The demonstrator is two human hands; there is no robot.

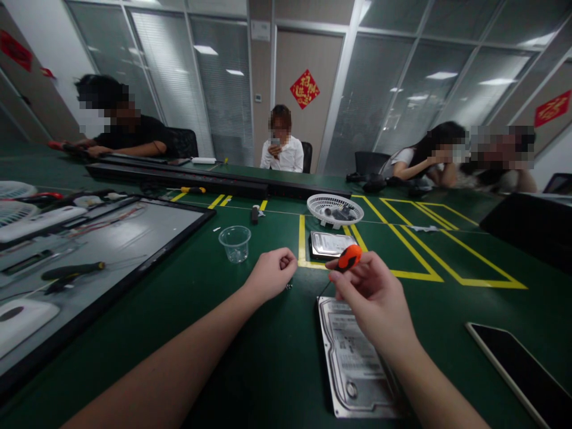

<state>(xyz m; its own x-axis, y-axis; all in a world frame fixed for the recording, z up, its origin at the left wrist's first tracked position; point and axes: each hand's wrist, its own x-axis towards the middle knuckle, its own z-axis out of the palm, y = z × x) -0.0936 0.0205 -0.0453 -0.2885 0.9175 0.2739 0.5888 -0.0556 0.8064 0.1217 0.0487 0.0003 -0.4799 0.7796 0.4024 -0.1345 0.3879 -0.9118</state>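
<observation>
My right hand (373,292) grips a screwdriver with an orange and black handle (348,258). Its thin shaft slants down toward the upper left corner of a silver hard drive (353,363), which lies flat on the green table. Whether the tip touches the drive I cannot tell. My left hand (273,271) rests on the table left of the drive, fingers curled in; anything inside them is hidden. Small shiny screws (289,286) lie just below its fingertips. Beyond my hands is a second hard drive (330,243). A clear plastic cup (235,243) stands past my left hand.
At left lies a large dark-framed panel (147,232) with a screwdriver (74,271) and white parts on it. A white round basket (335,208) holds small dark parts. A phone (513,363) lies at right. Several people sit across the table, which has yellow tape lines (415,276).
</observation>
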